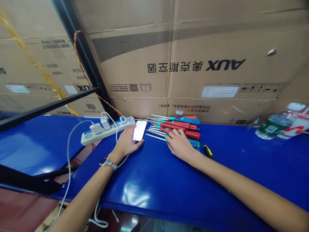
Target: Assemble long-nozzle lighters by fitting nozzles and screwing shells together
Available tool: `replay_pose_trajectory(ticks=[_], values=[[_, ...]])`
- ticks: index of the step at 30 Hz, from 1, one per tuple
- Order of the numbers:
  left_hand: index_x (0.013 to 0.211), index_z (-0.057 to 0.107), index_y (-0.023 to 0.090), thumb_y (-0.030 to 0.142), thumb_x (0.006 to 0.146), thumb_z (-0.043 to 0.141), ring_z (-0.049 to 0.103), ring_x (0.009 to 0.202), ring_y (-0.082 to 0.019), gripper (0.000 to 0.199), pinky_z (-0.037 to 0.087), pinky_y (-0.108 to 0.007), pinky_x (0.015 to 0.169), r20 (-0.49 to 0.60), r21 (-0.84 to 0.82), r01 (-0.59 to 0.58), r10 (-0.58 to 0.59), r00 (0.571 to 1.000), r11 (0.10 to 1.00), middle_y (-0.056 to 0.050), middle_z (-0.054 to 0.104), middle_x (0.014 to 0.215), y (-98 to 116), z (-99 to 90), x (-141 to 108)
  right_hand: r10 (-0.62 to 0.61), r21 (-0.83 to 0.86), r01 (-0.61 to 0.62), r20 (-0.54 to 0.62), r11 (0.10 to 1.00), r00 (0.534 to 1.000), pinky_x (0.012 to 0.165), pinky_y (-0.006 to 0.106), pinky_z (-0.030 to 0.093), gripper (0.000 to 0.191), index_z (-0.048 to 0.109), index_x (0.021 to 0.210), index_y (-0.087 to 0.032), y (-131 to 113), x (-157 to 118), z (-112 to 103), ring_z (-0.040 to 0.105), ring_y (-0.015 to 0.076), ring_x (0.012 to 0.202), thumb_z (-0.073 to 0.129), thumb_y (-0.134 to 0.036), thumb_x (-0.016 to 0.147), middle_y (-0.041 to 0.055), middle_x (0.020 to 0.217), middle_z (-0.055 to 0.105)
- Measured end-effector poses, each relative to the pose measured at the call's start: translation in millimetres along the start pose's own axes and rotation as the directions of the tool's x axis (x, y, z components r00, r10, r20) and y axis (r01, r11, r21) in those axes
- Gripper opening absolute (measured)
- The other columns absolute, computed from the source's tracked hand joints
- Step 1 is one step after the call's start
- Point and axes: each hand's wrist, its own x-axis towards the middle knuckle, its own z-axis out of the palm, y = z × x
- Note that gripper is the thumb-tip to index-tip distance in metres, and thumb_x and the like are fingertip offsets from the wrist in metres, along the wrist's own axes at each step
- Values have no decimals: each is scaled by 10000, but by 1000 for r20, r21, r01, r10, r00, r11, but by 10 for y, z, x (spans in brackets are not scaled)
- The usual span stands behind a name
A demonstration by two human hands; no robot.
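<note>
Several red and blue long-necked lighters [183, 124] lie heaped side by side on the blue tabletop, their metal barrels towards the left. Over the near side of the heap my right hand [180, 144] is closed, its fingers bent around a lighter; the fingertips are partly hidden. My left hand [126, 141] lies at the left edge of a phone [139, 130] with a lit white screen. Its thumb is spread out near the phone's lower edge, and the fingers are stretched forward, touching the phone's side. A watch [108, 163] is on the left wrist.
A white power strip [108, 130] with plugged-in chargers and a white cable [69, 161] is at left. A black-and-yellow screwdriver handle [209, 152] lies right of the lighters. Bottles [274, 124] stand far right. Large cardboard boxes [183, 42] rise behind, beside a black metal post [83, 48].
</note>
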Motion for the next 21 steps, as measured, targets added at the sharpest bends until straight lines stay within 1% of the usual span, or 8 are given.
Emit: replay_pose_trajectory(ticks=[2,4,6,8,10,13,17,21], values=[[1537,335,36,629,872,543,392,1462,-406,915,313,-529,1213,20,16,22,-23,1000,1000,-249,439,1561,6,4,32,8,10,-8,-16,1000,1000,851,444,352,174,714,1022,-145,-6,-1,5,548,324,1002,582,-235,951,139,1051,708],[1547,326,42,660,875,529,379,1472,-407,936,287,-538,1221,47,30,37,-39,998,999,-244,464,1547,7,3,66,25,32,-24,-29,999,999,859,448,352,194,715,1019,-144,-17,-7,2,546,325,1008,582,-270,957,141,1054,706],[1556,317,57,655,890,512,383,1472,-399,916,271,-543,1224,63,38,39,-42,997,999,-235,477,1542,0,-5,91,40,57,-37,-37,998,999,866,449,350,206,714,1022,-145,-25,-28,-12,545,322,1007,576,-285,962,141,1056,706],[1557,319,69,620,908,499,388,1471,-394,870,262,-545,1227,59,44,31,-34,998,999,-226,456,1563,-13,-19,99,45,78,-41,-45,996,998,876,451,347,213,714,1029,-149,-25,-66,-36,545,318,1003,567,-289,968,138,1061,705],[1551,329,72,588,914,500,387,1470,-397,838,265,-547,1226,47,48,19,-21,999,999,-218,432,1582,-22,-39,92,44,90,-39,-56,995,997,890,453,342,220,716,1034,-151,-14,-117,-66,543,314,1004,558,-292,975,132,1064,705],[1544,337,82,576,909,510,398,1458,-409,823,286,-559,1214,37,47,0,-2,999,999,-211,445,1575,-21,-68,76,51,101,-45,-66,994,997,894,445,336,221,717,1036,-156,16,-193,-106,540,306,1007,555,-296,980,124,1070,707],[1540,341,90,551,916,508,406,1449,-425,794,299,-589,1196,36,31,-12,11,999,999,-214,469,1556,-23,-80,78,58,124,-50,-59,991,997,864,429,336,219,720,1028,-155,43,-255,-130,535,295,990,562,-298,980,131,1085,708],[1533,341,90,511,909,526,417,1438,-427,775,318,-593,1180,29,5,-15,15,999,1000,-224,469,1547,-36,-90,52,62,144,-55,-44,988,997,856,428,337,224,720,1007,-146,35,-303,-131,537,293,987,550,-292,987,133,1069,703]])
